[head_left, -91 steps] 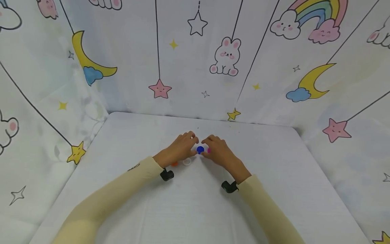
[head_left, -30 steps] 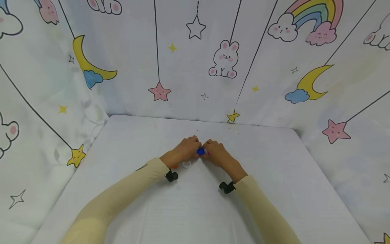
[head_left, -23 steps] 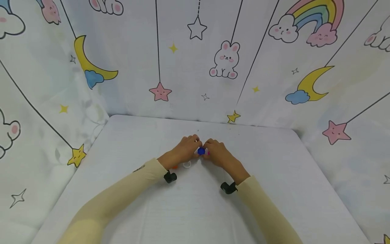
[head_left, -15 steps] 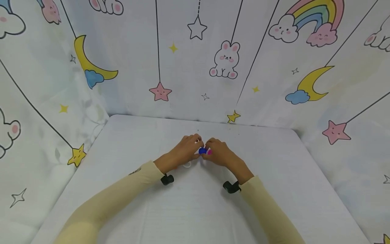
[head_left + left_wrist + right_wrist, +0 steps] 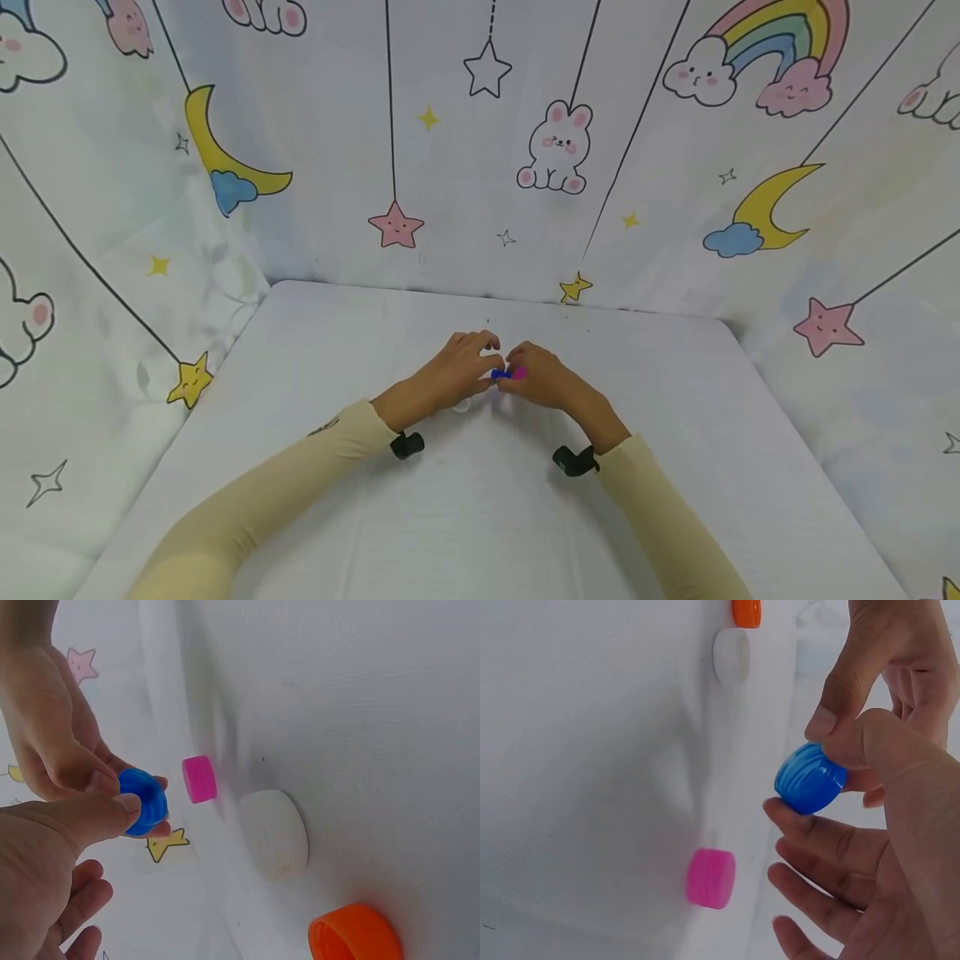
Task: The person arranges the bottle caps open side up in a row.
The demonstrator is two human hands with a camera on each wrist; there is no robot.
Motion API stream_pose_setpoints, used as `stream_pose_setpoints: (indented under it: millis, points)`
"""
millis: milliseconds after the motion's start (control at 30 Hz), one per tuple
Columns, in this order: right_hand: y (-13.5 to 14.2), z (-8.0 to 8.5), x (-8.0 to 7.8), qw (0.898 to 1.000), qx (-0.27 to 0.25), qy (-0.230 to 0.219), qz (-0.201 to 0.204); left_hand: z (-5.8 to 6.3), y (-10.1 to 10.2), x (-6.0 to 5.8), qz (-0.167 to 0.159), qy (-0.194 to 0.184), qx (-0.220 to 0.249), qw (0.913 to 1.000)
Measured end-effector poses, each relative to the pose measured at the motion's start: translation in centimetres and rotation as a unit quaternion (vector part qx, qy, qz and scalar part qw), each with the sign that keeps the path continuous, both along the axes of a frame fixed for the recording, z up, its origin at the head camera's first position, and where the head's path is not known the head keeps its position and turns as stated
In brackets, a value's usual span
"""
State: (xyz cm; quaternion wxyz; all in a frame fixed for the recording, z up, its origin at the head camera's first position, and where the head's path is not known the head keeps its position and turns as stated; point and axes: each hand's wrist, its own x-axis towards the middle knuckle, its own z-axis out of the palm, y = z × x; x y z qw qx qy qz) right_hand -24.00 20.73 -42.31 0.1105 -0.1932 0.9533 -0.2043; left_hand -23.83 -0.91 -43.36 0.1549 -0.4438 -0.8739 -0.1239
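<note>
A blue bottle cap [image 5: 810, 778] is held between both hands, up off the white table, its hollow side facing the left wrist camera. My left hand [image 5: 450, 371] pinches it at one edge, the thumb [image 5: 105, 814] on the rim and the other fingers loosely bent. From the other side my right hand [image 5: 551, 379] grips it between thumb and index finger [image 5: 799, 821], the remaining fingers spread. Below stands a pink bottle cap [image 5: 711, 879], near the right hand. A white cap [image 5: 276, 834] and an orange cap [image 5: 356, 936] sit on the left hand's side.
The white-covered table [image 5: 480, 517] meets a white cloth backdrop [image 5: 315, 167] printed with moons, stars and a rabbit. Small black cameras [image 5: 408, 444] are strapped at both wrists. In the head view the left hand mostly hides the orange cap.
Three seconds ago the hands stood around the blue cap with fingers apart. Since then they have come together on it, and the cap has turned from a round face to edge-on.
</note>
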Motion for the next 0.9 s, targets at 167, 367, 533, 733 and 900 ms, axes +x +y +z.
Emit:
stream_pose_setpoints:
  millis: [167, 367, 533, 733, 900]
  points:
    - [0.2, 0.1, 0.3, 1.000, -0.006, 0.000, 0.001, 0.2, -0.2, -0.1, 0.001, -0.052, 0.013, 0.9985]
    - [0.2, 0.5, 0.9, 0.999, -0.032, 0.031, -0.010, 0.4, -0.4, -1.0, 0.045, -0.167, 0.041, 0.9840]
    - [0.0, 0.7, 1.3, 0.997, -0.030, 0.074, -0.003, 0.5, -0.3, -1.5, 0.085, -0.243, 0.079, 0.9629]
    - [-0.4, 0.3, 1.6, 0.993, -0.003, 0.118, 0.011, 0.6, -0.4, -1.9, 0.101, -0.329, 0.125, 0.9304]
    - [-0.4, 0.1, 1.8, 0.990, 0.000, 0.141, 0.025, 0.7, -0.8, -2.5, 0.077, -0.388, 0.137, 0.9082]
